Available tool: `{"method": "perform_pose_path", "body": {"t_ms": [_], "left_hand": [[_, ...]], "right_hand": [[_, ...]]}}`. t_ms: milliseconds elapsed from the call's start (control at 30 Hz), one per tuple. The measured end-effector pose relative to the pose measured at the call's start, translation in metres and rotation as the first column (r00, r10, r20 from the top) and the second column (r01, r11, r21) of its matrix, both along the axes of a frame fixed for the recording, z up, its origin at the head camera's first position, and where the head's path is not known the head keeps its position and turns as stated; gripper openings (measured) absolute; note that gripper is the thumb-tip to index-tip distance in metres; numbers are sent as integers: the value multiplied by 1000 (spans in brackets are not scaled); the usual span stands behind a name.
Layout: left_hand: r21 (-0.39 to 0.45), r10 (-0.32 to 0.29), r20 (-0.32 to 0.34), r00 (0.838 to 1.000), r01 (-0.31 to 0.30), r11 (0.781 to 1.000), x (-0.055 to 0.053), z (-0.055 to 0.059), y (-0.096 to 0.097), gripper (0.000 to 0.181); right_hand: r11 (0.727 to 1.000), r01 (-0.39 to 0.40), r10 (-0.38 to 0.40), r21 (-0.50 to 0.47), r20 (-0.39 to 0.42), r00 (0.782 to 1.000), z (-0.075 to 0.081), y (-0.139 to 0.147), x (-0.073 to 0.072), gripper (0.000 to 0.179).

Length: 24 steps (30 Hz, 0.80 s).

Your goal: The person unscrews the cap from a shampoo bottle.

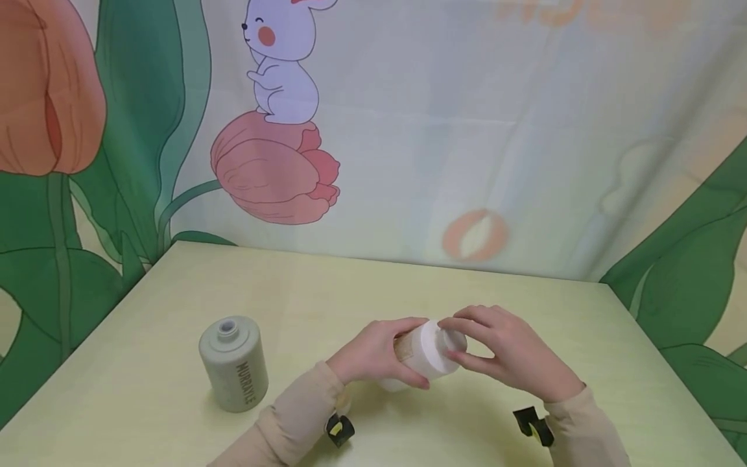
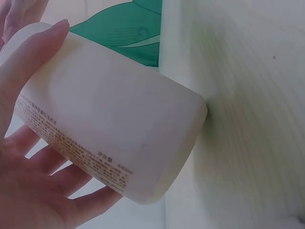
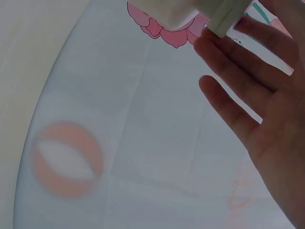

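A white bottle (image 1: pixel 430 353) with small brown print is tilted over the table, its upper end to the right. My left hand (image 1: pixel 378 353) grips its body; in the left wrist view the thumb lies across one side of the bottle (image 2: pixel 114 109) and the fingers curl under the other. The base edge is close to the tabletop, perhaps touching. With thumb and fingers my right hand (image 1: pixel 504 350) pinches the pale cap (image 1: pixel 454 342) at the bottle's upper end. In the right wrist view the cap (image 3: pixel 223 18) sits between the fingertips, partly cut off by the frame.
A grey-green bottle (image 1: pixel 236 370) marked MURRAYLE stands upright at the left of the table (image 1: pixel 327 285), its narrow neck uncovered. Behind the table hangs a cloth (image 1: pixel 408 130) printed with tulips and a rabbit. Black strap pieces (image 1: pixel 340 429) hang by both wrists.
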<state>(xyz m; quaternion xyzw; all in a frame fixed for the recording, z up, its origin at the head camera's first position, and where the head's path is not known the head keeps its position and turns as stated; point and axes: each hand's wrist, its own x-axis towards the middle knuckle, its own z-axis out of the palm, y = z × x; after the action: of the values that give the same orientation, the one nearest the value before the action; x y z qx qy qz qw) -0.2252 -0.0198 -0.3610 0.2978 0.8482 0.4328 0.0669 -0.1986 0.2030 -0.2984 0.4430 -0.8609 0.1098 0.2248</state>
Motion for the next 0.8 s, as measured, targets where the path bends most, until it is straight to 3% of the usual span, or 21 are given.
{"method": "perform_pose_path", "body": {"t_ms": [100,333,467,633,800], "left_hand": [[1,-1,4,1000,1,1000,0,0,-1,72],[-15,10,-6,1000,-11,1000,2,2,-1,72],[-28,14,-6,1000,-14,1000,2,2,0,73],[-24,14,4,1000,-14,1000,2,2,0,72],[-24,20,-6,1000,-20,1000,1,1,0,72]], "right_hand": [[1000,-10,9,23,36,999,2,1,1,41],[988,152,-152,21,9,988,1,-2,4,40],[992,124,-123,36,-40,992,1,-1,4,31],[996,23,-21,81,-30,999,6,3,5,38],[994,93,-91,57,-36,995,5,2,5,45]]}}
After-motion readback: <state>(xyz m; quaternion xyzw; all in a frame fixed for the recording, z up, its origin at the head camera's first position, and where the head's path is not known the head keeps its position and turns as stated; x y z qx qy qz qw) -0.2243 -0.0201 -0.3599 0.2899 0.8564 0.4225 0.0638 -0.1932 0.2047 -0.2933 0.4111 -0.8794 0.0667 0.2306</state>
